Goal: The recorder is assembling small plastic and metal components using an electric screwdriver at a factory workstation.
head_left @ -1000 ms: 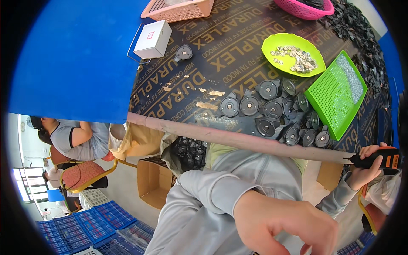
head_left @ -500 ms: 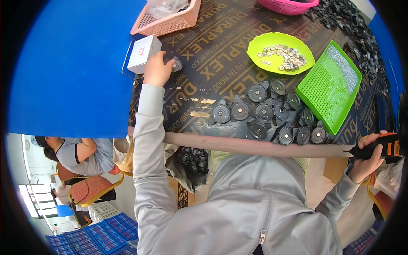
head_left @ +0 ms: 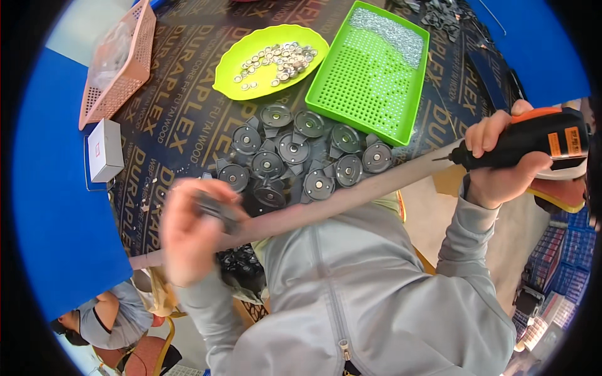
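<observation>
My left hand [head_left: 191,229], blurred by motion, is closed round a dark grey plastic part [head_left: 216,212] near the table's front edge. A black and orange electric screwdriver [head_left: 530,141] lies in the grip of my right hand [head_left: 495,156], its thin bit pointing left over the edge strip. Between the hands, several round dark grey plastic parts [head_left: 293,148] lie grouped on the table, each with a small metal piece at its centre. Behind them stand a yellow-green bowl [head_left: 251,39] of small round metal pieces [head_left: 285,62] and a green perforated tray [head_left: 342,81] with small silvery screws [head_left: 385,34].
A pink basket [head_left: 119,81] with clear plastic bags and a white box [head_left: 105,150] stand at the left. Dark scraps [head_left: 442,19] lie at the back right. The table's edge strip [head_left: 351,199] runs before my body. Another person [head_left: 113,316] sits at the lower left.
My left hand has come back from beside the white box toward the front edge, carrying a dark part. The view has turned right, and the screwdriver now sits higher in it.
</observation>
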`<act>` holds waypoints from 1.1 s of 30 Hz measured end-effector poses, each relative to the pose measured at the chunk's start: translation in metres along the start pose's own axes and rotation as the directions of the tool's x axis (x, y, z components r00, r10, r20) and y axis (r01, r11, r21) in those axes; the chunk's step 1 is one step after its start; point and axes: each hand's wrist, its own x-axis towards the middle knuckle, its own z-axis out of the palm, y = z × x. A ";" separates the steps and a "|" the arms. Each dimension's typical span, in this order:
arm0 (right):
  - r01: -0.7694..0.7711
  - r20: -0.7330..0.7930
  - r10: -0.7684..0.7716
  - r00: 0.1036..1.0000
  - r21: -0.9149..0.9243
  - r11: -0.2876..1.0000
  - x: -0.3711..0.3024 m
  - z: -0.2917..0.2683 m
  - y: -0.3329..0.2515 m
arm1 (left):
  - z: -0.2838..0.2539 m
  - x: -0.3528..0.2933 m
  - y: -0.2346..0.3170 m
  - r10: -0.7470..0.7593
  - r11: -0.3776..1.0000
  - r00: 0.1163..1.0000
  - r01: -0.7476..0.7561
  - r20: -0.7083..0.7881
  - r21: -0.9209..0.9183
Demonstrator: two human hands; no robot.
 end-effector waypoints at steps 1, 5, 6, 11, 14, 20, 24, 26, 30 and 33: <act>0.061 0.037 -0.064 0.997 0.077 0.995 0.004 0.003 0.000 | 0.017 -0.002 -0.016 -0.004 0.999 1.000 0.004 0.015 -0.041; 0.060 -0.055 -0.057 0.997 0.067 0.996 0.012 0.032 0.006 | 0.059 0.013 -0.043 -0.219 0.961 0.974 0.203 -0.064 -0.188; 0.090 -0.035 -0.087 0.996 0.120 0.989 0.014 0.036 0.012 | 0.062 0.018 -0.045 -0.220 0.960 0.974 0.205 -0.059 -0.190; 0.051 0.032 -0.051 0.998 -0.001 0.999 0.016 0.050 0.034 | 0.060 0.036 -0.055 -0.093 0.984 0.985 0.069 -0.146 -0.165; 0.054 0.068 -0.051 0.996 -0.033 0.998 0.017 0.053 0.042 | 0.064 0.040 -0.052 -0.116 0.983 0.979 0.090 -0.165 -0.158; 0.050 0.123 -0.037 0.992 -0.099 0.994 0.019 0.051 0.048 | 0.057 0.033 -0.057 -0.177 0.958 0.984 0.166 -0.026 -0.233; 0.077 0.100 -0.068 0.993 -0.088 0.993 0.019 0.052 0.052 | 0.055 0.031 -0.058 -0.169 0.951 0.984 0.177 0.054 -0.252; 0.077 0.101 -0.068 0.993 -0.091 0.993 0.018 0.052 0.052 | 0.056 0.031 -0.058 -0.165 0.951 0.985 0.174 0.057 -0.257; 0.085 0.114 -0.077 0.990 -0.071 0.994 0.016 0.054 0.053 | 0.058 0.031 -0.056 -0.192 0.950 0.981 0.186 0.002 -0.251; 0.088 0.115 -0.079 0.990 -0.070 0.994 0.018 0.055 0.053 | 0.058 0.034 -0.057 -0.209 0.946 0.977 0.194 -0.034 -0.261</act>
